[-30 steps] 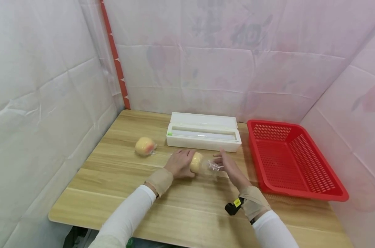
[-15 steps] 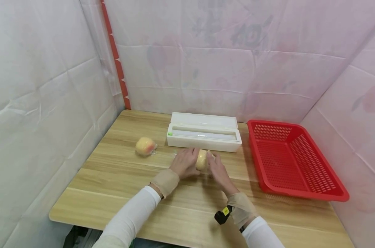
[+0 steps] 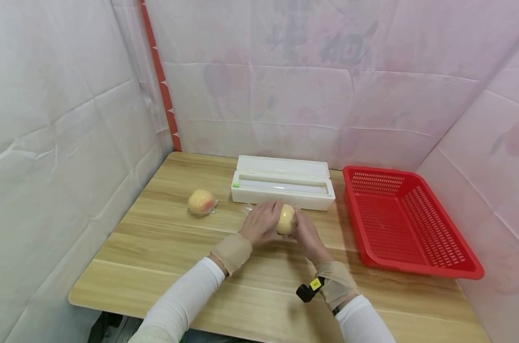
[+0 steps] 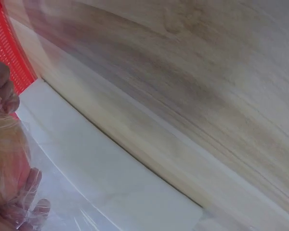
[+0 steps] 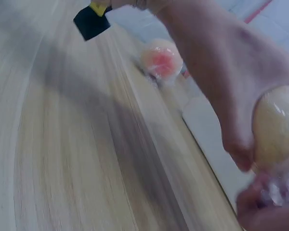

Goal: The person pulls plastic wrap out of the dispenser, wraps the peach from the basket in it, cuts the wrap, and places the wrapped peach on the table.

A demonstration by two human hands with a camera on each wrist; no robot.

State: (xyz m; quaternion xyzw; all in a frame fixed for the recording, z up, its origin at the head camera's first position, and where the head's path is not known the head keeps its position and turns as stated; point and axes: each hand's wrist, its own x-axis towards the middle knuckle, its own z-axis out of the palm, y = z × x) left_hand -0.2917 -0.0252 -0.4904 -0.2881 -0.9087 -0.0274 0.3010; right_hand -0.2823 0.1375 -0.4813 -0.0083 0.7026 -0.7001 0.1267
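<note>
A yellow peach [image 3: 287, 219] with clear film round it is held between both hands, just above the table. My left hand [image 3: 261, 223] grips its left side, the thumb reaching along the near side in the right wrist view. Fingers of my right hand [image 3: 308, 237] pinch the bunched film [image 5: 279, 190] at the peach's right end. Loose film shows on the left side too. The left wrist view gives a red blush on this peach [image 4: 7, 159]. Another film-wrapped peach [image 3: 201, 202] rests on the table to the left.
Behind the hands stands a long white cling film box [image 3: 280, 197] with its lid raised. On the right lies a red slotted basket [image 3: 377, 169]. The wooden table [image 3: 156, 247] has sheeted walls at its back and sides.
The right hand, apart from the peach with fingers spread near the film one second ago, has moved left onto the film. The left hand and peach have shifted slightly right.
</note>
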